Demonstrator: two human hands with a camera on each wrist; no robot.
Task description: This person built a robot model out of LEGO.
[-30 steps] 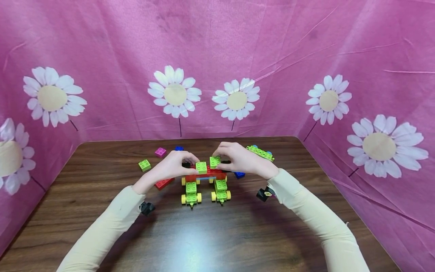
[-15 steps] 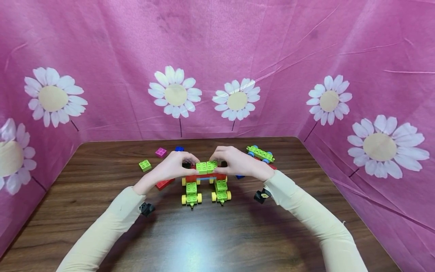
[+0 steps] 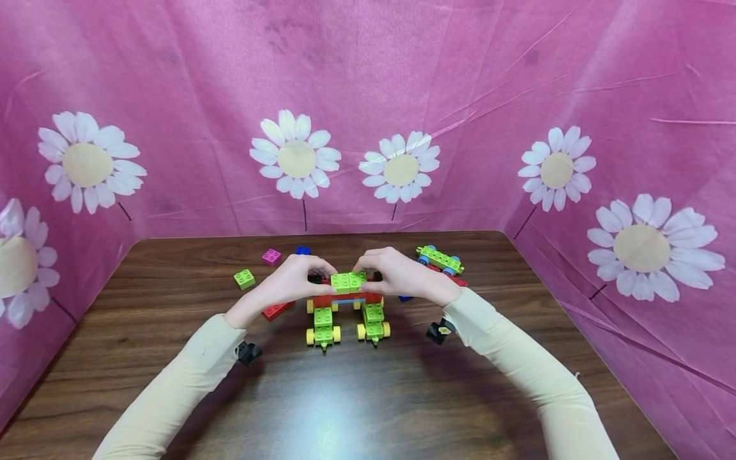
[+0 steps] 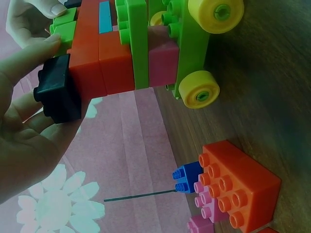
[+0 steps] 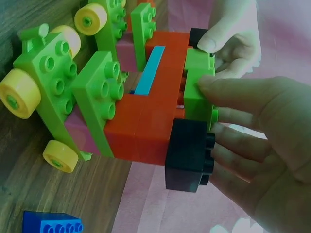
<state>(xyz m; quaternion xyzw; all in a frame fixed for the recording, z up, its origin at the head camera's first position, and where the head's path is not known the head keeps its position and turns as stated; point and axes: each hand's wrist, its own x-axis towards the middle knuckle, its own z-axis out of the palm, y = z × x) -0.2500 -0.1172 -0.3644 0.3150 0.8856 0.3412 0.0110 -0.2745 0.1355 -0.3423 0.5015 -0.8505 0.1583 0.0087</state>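
Note:
A toy-brick structure stands mid-table: two lime wheeled bases [image 3: 324, 335] with yellow wheels carry a red span [image 3: 347, 298]. On top, two lime bricks sit side by side. My left hand [image 3: 296, 279] pinches the left lime brick [image 3: 340, 283], its thumb along the near side. The right lime brick [image 3: 357, 280] is between the thumb and fingers of my right hand [image 3: 397, 273]. A black brick [image 5: 186, 155] caps the span's right end, under the right hand; another black brick [image 4: 59, 90] caps the left end. A light-blue strip [image 5: 149, 70] shows in the span's near side.
Left of the structure lie a loose lime brick [image 3: 244, 279], a magenta brick [image 3: 271, 257], a blue brick [image 3: 303, 250] and a red brick [image 4: 240, 187]. At the back right is a lime base with blue wheels [image 3: 439, 259], close to a red piece [image 3: 458, 279]. Another blue brick [image 5: 51, 222] lies near the right hand.
My right hand has moved left and slightly nearer, bringing the right lime brick up against the left one. My left hand has stayed in place; the last half second shows hardly any motion.

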